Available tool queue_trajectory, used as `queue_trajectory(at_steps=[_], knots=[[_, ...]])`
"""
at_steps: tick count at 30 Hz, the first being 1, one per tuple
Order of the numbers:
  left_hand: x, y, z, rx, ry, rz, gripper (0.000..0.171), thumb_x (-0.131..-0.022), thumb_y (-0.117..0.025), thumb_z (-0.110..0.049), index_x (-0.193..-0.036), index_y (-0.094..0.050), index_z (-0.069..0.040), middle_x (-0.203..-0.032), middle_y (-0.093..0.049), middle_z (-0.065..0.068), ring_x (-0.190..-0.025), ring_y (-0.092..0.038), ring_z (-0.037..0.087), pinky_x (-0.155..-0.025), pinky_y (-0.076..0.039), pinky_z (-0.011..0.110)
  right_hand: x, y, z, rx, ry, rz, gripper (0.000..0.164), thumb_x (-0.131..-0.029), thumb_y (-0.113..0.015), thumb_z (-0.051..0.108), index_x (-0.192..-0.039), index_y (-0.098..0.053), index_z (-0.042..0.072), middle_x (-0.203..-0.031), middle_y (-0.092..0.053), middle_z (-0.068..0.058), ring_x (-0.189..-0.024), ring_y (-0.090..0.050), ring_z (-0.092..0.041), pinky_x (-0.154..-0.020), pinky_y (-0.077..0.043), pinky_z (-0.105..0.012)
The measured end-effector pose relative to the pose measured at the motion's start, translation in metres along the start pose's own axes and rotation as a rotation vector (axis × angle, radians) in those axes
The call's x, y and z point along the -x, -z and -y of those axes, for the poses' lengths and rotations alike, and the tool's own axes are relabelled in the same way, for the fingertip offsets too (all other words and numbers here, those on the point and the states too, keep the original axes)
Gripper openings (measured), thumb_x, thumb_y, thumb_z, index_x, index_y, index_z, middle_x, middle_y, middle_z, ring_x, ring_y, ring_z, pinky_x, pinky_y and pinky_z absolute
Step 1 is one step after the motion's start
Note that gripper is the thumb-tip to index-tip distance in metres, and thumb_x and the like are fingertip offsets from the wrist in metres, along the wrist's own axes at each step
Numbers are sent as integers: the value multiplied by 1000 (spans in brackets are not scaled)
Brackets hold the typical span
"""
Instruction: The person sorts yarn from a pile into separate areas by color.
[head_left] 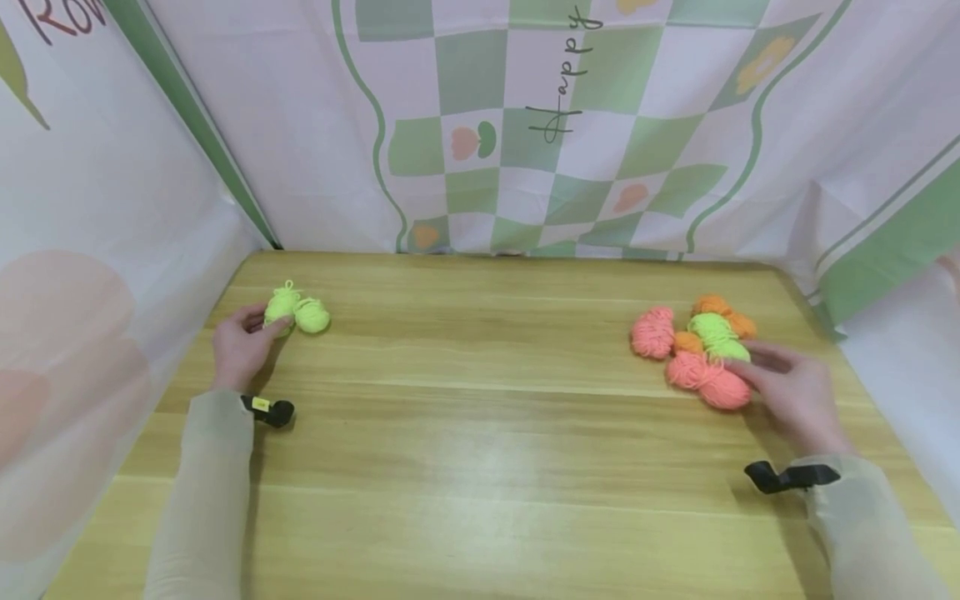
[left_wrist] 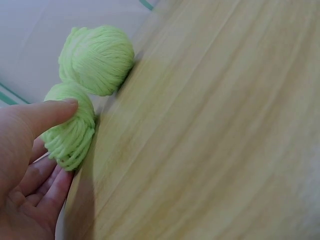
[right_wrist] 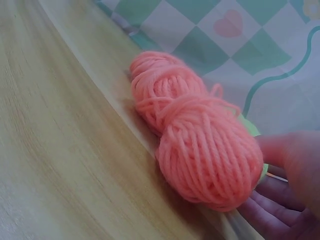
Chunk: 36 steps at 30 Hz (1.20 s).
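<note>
At the table's left side my left hand point(head_left: 242, 346) pinches a yellow-green yarn ball point(head_left: 281, 307) between thumb and fingers. In the left wrist view the thumb lies over that ball, with the fingers under its far side. A second yellow-green ball point(left_wrist: 97, 60) sits against it. On the right, my right hand point(head_left: 798, 396) holds the near end of a yellow-green yarn bundle point(head_left: 714, 332) among other yarn. Pink yarn balls point(right_wrist: 210, 155) hide most of this bundle and the fingertips in the right wrist view.
Orange yarn point(head_left: 711, 306) lies behind the right-hand bundle, and a smaller orange piece point(head_left: 687, 342) lies left of it. Another pink ball point(head_left: 653, 333) is at the pile's left. A checked cloth point(head_left: 472, 75) hangs along the back edge of the wooden table point(head_left: 480, 450).
</note>
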<state>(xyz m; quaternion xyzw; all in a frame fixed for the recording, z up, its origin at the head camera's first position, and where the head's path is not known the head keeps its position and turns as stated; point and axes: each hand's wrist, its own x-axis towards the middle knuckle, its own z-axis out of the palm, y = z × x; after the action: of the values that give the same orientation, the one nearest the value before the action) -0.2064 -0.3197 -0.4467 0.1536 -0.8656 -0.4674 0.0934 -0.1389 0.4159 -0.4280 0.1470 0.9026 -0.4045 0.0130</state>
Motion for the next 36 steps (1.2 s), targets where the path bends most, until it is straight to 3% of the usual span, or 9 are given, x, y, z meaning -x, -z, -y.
queue_trajectory(at_steps=[12, 15, 18, 20, 22, 25, 29, 31, 36], knots=[[1, 0, -3, -3, -15, -4, 61, -96, -73, -34, -141, -55, 4, -133, -61, 25, -119, -55, 32, -99, -48, 38, 1, 5, 6, -33, 4, -25, 86, -85, -77, 56, -149, -50, 6, -139, -57, -20, -91, -57, 3, -71, -55, -18], [2, 1, -4, -5, -16, -5, 61, -96, -73, -34, -141, -55, 4, -133, -61, 24, -118, -56, 32, -99, -48, 38, 1, 7, 9, -49, 20, -41, 84, -85, -78, 54, -147, -51, 4, -119, -67, 2, -87, -61, 6, -72, -55, -17], [1, 0, -3, -10, -13, -3, 61, -96, -72, -35, -141, -55, 4, -133, -61, 24, -119, -55, 32, -98, -48, 36, 1, 8, 12, -57, 36, -63, 81, -84, -79, 53, -145, -54, 4, -104, -63, 22, -86, -61, 8, -72, -54, -15], [1, 0, -2, -10, -11, -4, 62, -96, -72, -35, -141, -55, 3, -133, -61, 24, -119, -55, 32, -97, -48, 35, 2, 9, 15, -48, 45, -73, 81, -84, -79, 53, -144, -55, 5, -109, -67, 16, -86, -60, 9, -72, -52, -12], [1, 0, -2, -6, -10, -3, 61, -96, -73, -35, -141, -55, 4, -133, -61, 24, -119, -56, 32, -97, -48, 35, 3, 9, 17, -39, 50, -75, 81, -85, -79, 53, -145, -54, 5, -122, -68, -1, -87, -59, 9, -71, -52, -12], [2, 0, -2, -1, -12, -4, 61, -95, -73, -34, -140, -55, 4, -133, -61, 24, -119, -56, 32, -98, -49, 35, 4, 9, 21, -20, 54, -81, 81, -86, -77, 54, -146, -53, 6, -138, -57, -22, -87, -58, 9, -71, -50, -10], [2, 1, -2, -1, -10, 2, 62, -96, -73, -35, -141, -55, 4, -133, -60, 25, -119, -55, 32, -97, -48, 35, 5, 10, 27, 4, 52, -89, 80, -86, -77, 55, -147, -53, 8, -140, -57, -21, -89, -56, 9, -74, -47, -11], [2, 1, -3, -1, -7, 3, 62, -96, -72, -35, -141, -55, 4, -133, -60, 25, -119, -55, 32, -97, -48, 36, 6, 10, 30, 8, 56, -92, 78, -86, -77, 55, -146, -54, 10, -139, -59, -17, -90, -55, 9, -75, -47, -13], [2, 1, -2, -3, 6, 8, 62, -96, -71, -35, -142, -53, 4, -135, -59, 24, -120, -54, 32, -100, -47, 39, 8, 10, 37, -33, 82, -108, 73, -86, -79, 50, -144, -57, 12, -112, -66, 20, -92, -57, 7, -74, -45, -9]])
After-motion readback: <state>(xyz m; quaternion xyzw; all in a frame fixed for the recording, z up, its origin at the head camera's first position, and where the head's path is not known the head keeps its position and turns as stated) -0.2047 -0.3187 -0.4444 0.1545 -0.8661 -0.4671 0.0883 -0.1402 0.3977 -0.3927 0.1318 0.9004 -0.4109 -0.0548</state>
